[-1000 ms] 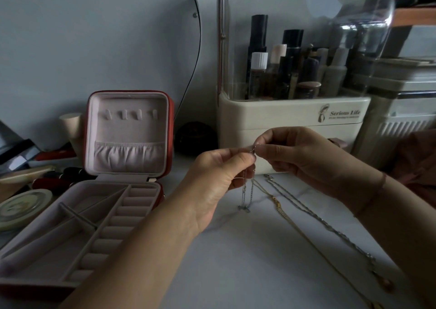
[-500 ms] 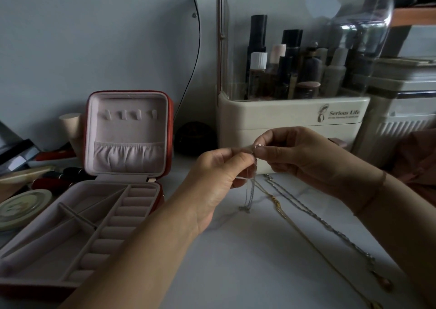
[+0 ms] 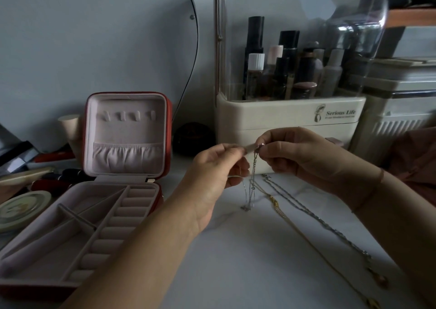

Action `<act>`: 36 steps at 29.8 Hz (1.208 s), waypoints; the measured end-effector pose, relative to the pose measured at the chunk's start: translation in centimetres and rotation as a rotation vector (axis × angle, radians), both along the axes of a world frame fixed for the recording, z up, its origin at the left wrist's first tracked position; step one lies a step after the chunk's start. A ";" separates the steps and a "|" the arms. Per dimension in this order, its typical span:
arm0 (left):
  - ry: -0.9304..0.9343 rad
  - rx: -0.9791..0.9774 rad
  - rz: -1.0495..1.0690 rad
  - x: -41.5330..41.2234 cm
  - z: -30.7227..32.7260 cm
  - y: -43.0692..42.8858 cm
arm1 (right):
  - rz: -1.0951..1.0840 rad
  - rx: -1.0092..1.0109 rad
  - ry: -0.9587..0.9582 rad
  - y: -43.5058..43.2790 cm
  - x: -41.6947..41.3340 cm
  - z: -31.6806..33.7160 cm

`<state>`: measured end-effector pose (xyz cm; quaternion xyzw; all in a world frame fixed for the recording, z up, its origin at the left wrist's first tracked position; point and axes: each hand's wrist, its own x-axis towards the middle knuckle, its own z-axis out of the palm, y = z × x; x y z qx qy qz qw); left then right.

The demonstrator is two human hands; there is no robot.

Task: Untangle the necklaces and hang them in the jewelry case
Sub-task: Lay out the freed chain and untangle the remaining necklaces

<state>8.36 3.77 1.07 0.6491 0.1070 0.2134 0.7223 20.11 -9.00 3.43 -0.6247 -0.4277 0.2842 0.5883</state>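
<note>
A thin silver necklace (image 3: 252,186) hangs in front of me, its small pendant just touching the white tabletop. My left hand (image 3: 217,167) and my right hand (image 3: 290,153) both pinch it at the top, fingertips close together around the clasp. On the table to the right lie a gold necklace (image 3: 274,202) and a second silver chain (image 3: 318,219), stretched toward the near right. The red jewelry case (image 3: 165,124) stands open at the left, its pale pink lid upright with a row of small hooks (image 3: 128,116) and nothing hanging on them.
A cream cosmetics organiser (image 3: 290,122) with a clear dome full of bottles stands right behind my hands. A white ribbed box (image 3: 396,120) is at the right. Compacts and small cosmetics (image 3: 23,205) crowd the far left. A dark round object (image 3: 192,136) sits behind the case.
My hands have barely moved. The fingertips have shifted slightly on the clasp, and the hanging chain has swung a little.
</note>
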 end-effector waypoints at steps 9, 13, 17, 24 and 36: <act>-0.005 0.083 0.019 -0.1 0.0 0.0 | -0.035 -0.020 -0.043 0.1 -0.3 0.1; -0.029 0.158 0.039 -0.2 0.0 0.0 | -0.068 -0.020 -0.037 0.0 -0.3 0.2; -0.024 0.216 0.059 -0.3 -0.1 -0.1 | -0.053 -0.002 -0.012 0.1 -0.3 0.2; -0.030 0.195 0.074 -0.1 -0.1 0.1 | -0.048 -0.033 -0.017 0.1 -0.3 0.3; 0.044 0.192 0.101 -0.2 -0.1 0.2 | -0.085 -0.103 -0.161 0.0 -0.7 0.4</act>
